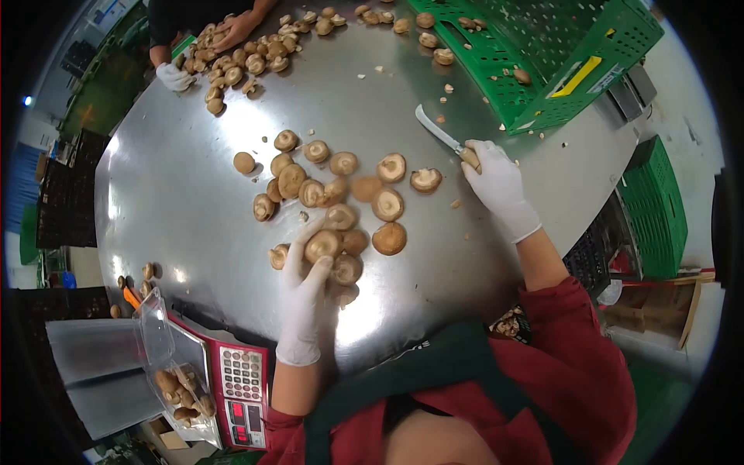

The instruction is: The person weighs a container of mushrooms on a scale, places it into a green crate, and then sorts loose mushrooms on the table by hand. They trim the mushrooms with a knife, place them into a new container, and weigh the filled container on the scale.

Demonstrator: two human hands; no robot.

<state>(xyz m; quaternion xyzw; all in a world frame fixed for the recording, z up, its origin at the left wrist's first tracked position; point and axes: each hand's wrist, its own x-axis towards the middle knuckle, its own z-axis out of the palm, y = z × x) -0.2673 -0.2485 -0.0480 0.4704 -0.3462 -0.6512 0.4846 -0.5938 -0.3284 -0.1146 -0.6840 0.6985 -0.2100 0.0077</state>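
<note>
My left hand (301,267), in a white glove, has its thumb and fingers around a brown shiitake mushroom (323,245) low over the metal table. Other mushrooms lie close by it, among them one with its pale gills up (346,268). In my gloved right hand (494,180) is a knife (439,129), gripped by its wooden handle, its curved blade pointing away to the upper left. Between the hands and beyond them, several loose mushrooms (388,204) are spread about, some gills up, some caps up.
A green crate (535,116) stands at the back right. A co-worker's gloved hand (175,77) rests by a mushroom pile (256,60) at the back left. A red scale (242,380) at the lower left bears a clear tray of mushrooms (184,397). Stem scraps dot the metal table (465,287).
</note>
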